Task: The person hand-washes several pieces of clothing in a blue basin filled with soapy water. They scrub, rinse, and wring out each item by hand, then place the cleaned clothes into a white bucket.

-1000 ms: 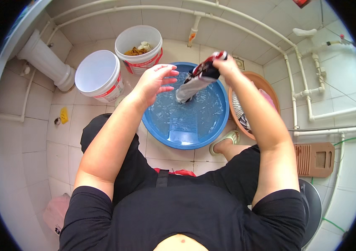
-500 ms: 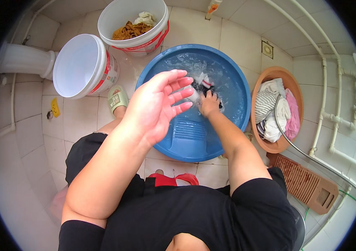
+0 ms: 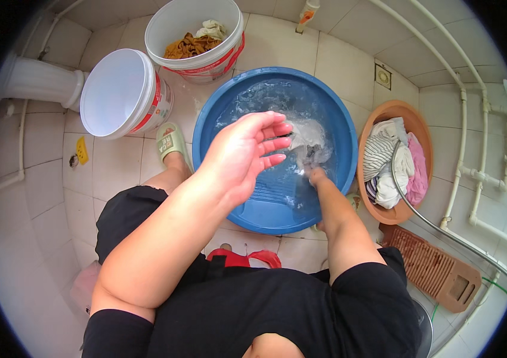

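A round blue basin [image 3: 204,122] of water stands on the floor in front of me. White cloth [image 3: 307,132], with a darker part beneath it, lies in the water right of the basin's middle. My right hand [image 3: 318,175] is dipped in at the near edge of this cloth; foam and water hide its fingers. My left hand [image 3: 246,152] hovers over the basin, palm turned to the right. Its wet fingers are apart and slightly bent, with nothing in them.
Left of the basin stand a white bucket [image 3: 116,89] and another bucket [image 3: 220,62] with brown and white cloth inside. An orange-brown tub [image 3: 379,200] on the right holds clothes [image 3: 393,161]. Behind it lies a brown washboard [image 3: 429,262]; white pipes [image 3: 463,131] line the wall.
My right hand has moved nearer to me and deeper into the water. The cloth has shifted and spread, showing more white. My left hand has moved slightly right and down.
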The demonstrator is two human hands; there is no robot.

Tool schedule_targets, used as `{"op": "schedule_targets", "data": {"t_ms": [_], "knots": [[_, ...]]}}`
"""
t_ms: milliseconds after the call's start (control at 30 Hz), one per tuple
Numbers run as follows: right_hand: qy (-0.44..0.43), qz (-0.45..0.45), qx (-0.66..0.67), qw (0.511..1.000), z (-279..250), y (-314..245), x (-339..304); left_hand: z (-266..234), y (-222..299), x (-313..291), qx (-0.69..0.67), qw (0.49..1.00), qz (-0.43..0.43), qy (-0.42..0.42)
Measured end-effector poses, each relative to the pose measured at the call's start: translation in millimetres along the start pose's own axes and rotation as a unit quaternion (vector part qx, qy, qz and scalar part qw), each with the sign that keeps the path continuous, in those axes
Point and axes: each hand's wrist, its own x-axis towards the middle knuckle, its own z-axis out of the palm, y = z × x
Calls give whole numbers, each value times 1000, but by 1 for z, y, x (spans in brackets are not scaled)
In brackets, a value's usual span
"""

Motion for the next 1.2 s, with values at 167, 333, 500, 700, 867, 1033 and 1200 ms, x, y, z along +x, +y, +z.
{"op": "schedule_targets", "data": {"t_ms": [167,333,500,700,867,1033,1200], "knots": [[-11,-18,181,983,-63,-49,-54,4,-7,-16,38,998,-2,-41],[-44,-99,445,889,-198,-129,-136,13,-2,-28,28,995,43,-87],[100,-303,506,801,-317,-196,-248,2,14,-46,0,993,91,-71],[198,-408,578,678,-408,-224,-320,-4,29,-50,-29,993,106,-53],[224,-437,456,742,-377,-238,-255,-10,32,-45,-43,992,116,3],[231,-251,254,905,-287,-170,-122,-1,33,-39,-44,994,99,-10],[240,-155,-6,958,-172,-116,-27,-3,33,-31,-39,995,89,-23]]}}
